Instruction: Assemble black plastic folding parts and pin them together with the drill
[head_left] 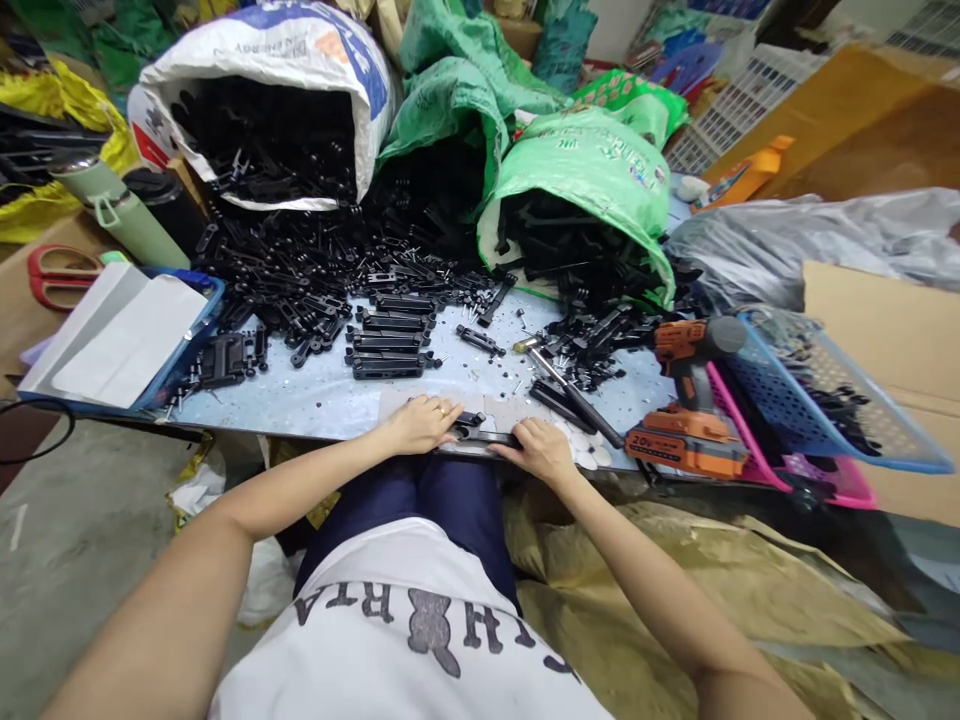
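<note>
My left hand (421, 423) and my right hand (541, 448) rest at the front edge of the pale blue table (315, 395). Between them lies a long black plastic part (480, 434). The left hand's fingers curl over its left end. The right hand's fingers close over its right end. A neat stack of assembled black parts (391, 340) sits just beyond my hands. A loose heap of black plastic parts (315, 265) covers the back of the table.
An orange cordless drill (686, 395) lies right of my right hand, beside blue and pink baskets (817, 410). A white sack (270, 110) and green sacks (592, 190) spill parts at the back. A blue tray (124, 340), a green flask (124, 215) and red scissors (56, 275) stand left.
</note>
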